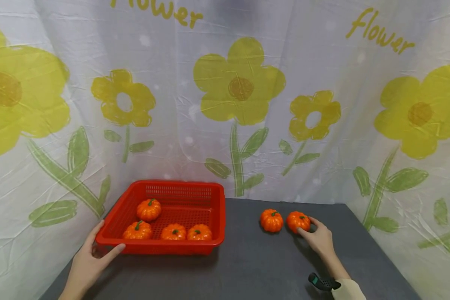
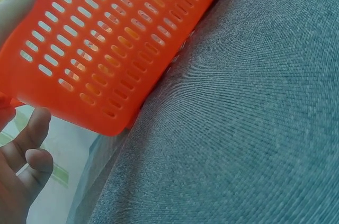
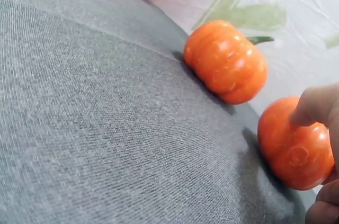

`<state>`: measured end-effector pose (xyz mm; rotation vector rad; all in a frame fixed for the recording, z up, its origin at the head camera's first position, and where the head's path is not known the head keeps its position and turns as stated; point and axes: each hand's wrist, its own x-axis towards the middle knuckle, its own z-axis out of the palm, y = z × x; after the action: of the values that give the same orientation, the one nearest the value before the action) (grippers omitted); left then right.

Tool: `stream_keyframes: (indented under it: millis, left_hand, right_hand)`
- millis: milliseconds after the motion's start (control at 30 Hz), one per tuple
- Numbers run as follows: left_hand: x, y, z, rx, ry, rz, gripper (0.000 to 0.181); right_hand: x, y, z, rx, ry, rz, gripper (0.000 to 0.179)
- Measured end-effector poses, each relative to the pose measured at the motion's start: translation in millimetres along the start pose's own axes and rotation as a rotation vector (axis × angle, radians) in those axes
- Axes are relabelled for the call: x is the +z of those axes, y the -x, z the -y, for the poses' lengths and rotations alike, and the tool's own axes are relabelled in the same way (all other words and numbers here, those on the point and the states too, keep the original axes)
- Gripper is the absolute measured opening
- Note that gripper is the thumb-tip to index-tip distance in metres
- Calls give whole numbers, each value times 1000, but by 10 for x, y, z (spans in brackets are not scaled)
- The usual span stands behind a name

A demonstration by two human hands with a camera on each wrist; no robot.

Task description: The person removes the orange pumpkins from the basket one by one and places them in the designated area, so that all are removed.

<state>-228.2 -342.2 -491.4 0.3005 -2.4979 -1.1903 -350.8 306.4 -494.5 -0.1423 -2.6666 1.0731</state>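
**My right hand (image 1: 318,238) pinches a pumpkin (image 1: 296,221) near the table's back edge**

Thumb and fingers close round the orange pumpkin, right of centre in the lower half of the frame. It tilts; whether it touches the table (image 1: 247,266) I cannot tell. A narrow gap to its left stands a second pumpkin (image 1: 271,221), stem up. From there a broad stretch of tabletop reaches the red basket (image 1: 157,248) at lower left, and more runs down to the bottom of the frame. My left hand (image 1: 85,264), spread wide, grips the basket's near left corner, close to the table's left edge. Inside sit four pumpkins (image 1: 137,231), three along the front wall, one behind. The tabletop is dark grey and finely ribbed; a white curtain (image 1: 180,141) with yellow flowers surrounds its back and sides.
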Motion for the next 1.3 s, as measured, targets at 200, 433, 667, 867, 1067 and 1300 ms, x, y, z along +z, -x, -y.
stream_keyframes:
  millis: [200, 433, 667, 867, 1067, 1300]
  left_hand:
    - [0, -4, -14, -9, 3, 5, 106]
    - [-10, 8, -37, -17, 2, 21, 106]
    - [-13, 1, -36, -31, 7, 34, 106]
    - [0, -8, -6, -31, 7, 29, 107]
    - [7, -13, 18, -22, 5, 27, 107]
    - [-1, -13, 5, -24, 9, 30, 107]
  right_hand:
    - [10, -4, 9, -3, 5, 2, 77]
    - [36, -1, -13, -8, 10, 4, 80]
    - [46, 15, -44, -6, 0, 4, 85]
    - [11, 41, -36, 9, -15, -14, 87]
    - [-79, 95, -20, -9, -59, -98, 80]
    - [-169, 162, 185, -60, -94, -177, 71]
